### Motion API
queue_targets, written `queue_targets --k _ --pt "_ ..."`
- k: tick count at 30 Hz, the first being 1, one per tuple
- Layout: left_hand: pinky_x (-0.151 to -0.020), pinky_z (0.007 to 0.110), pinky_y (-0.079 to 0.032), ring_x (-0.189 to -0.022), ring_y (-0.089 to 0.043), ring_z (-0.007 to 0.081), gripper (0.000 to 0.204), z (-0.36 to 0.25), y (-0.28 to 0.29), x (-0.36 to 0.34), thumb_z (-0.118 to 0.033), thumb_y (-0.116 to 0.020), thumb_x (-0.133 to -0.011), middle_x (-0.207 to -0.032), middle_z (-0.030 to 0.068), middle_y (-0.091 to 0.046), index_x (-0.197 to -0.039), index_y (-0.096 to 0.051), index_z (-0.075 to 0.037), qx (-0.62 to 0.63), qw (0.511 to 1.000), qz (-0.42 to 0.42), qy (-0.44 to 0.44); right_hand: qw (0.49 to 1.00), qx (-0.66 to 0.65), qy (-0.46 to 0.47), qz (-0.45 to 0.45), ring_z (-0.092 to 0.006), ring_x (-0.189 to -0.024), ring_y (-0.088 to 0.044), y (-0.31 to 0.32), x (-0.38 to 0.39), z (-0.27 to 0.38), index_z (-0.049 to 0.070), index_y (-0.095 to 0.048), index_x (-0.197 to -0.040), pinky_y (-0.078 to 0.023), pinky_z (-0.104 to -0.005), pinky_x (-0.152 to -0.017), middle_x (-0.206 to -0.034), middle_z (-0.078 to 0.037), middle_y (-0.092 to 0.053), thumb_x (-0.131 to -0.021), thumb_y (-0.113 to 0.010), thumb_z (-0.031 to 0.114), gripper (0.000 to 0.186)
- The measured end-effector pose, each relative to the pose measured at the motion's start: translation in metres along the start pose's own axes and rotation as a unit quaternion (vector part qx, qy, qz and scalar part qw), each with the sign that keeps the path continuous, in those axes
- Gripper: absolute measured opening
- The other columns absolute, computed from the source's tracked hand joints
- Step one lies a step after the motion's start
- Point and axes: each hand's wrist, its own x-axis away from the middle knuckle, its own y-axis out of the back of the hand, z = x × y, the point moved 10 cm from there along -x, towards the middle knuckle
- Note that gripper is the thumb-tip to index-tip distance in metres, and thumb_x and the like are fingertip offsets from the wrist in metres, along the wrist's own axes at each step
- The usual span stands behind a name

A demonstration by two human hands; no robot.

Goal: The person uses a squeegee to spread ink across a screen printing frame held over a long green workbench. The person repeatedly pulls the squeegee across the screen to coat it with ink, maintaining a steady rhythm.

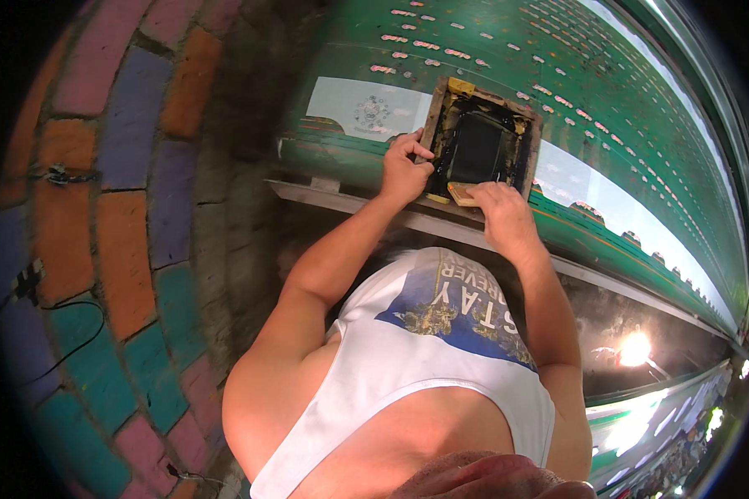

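Observation:
A small wooden screen-printing frame point(533, 137) lies on the long green table, its inner edges stained black and yellow. Dark mesh point(477, 143) shows in its middle. My left hand point(405, 173) grips the frame's left side near the front corner, fingers curled on the wood. In my right hand point(508, 218), at the near end of the frame, is a squeegee point(461, 194) with a light wooden edge. Its blade rests at the near end of the mesh; my fingers hide part of it. A white sheet point(374, 108) with a round dark print lies left of the frame.
The green table point(441, 46) runs away to the right, bearing rows of small printed marks. More white pieces point(562, 179) with dark prints line its near side. A metal rail point(341, 196) borders the front edge. Colourful painted bricks point(125, 258) stand at left; a bright lamp point(635, 349) glows below right.

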Motion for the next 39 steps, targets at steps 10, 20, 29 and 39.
queue_targets --k 10,20,29,39 --pt "-0.118 0.039 -0.049 -0.143 -0.064 0.0296 0.019 0.009 -0.002 -0.012 0.005 -0.076 -0.09 -0.16 0.0213 -0.064 -0.107 -0.08 -0.003 0.07 0.997 0.018 0.023 0.993 -0.057 -0.108 -0.004 -0.0442 -0.121 -0.071 0.025 -0.102 -0.114 0.008 -0.077 -0.131 -0.058 -0.0509 -0.103 -0.128 -0.019 -0.076 -0.097 -0.062 -0.006 0.039" --pt "-0.118 0.036 -0.05 -0.142 -0.065 0.0266 0.022 0.016 -0.003 -0.017 0.011 -0.075 -0.097 -0.158 0.0207 -0.063 -0.114 -0.078 -0.002 0.052 0.997 0.048 0.018 0.991 0.023 -0.125 -0.028 -0.0412 -0.116 -0.07 0.005 -0.093 -0.109 0.013 -0.077 -0.135 -0.056 -0.0516 -0.101 -0.121 -0.015 -0.075 -0.095 -0.064 -0.007 0.047" --pt "-0.123 0.045 -0.044 -0.143 -0.062 0.0374 0.026 0.009 -0.002 -0.012 0.005 -0.078 -0.09 -0.15 0.0241 -0.067 -0.114 -0.081 -0.007 0.067 0.998 0.005 0.006 0.996 0.02 -0.079 -0.046 -0.0363 -0.113 -0.07 -0.008 -0.015 -0.008 0.009 -0.076 -0.131 -0.055 -0.0487 -0.1 -0.122 -0.01 -0.074 -0.081 -0.069 -0.012 0.054" --pt "-0.127 0.05 -0.041 -0.145 -0.057 0.0424 0.04 -0.017 -0.007 -0.007 0.007 -0.075 -0.075 -0.152 0.0235 -0.065 -0.111 -0.083 -0.008 -0.1 0.993 0.026 -0.057 0.98 -0.101 -0.143 -0.094 -0.0363 -0.136 -0.061 -0.002 0.032 -0.004 0.009 -0.076 -0.137 -0.049 -0.0491 -0.117 -0.137 -0.012 -0.07 -0.091 -0.083 0.009 0.046"
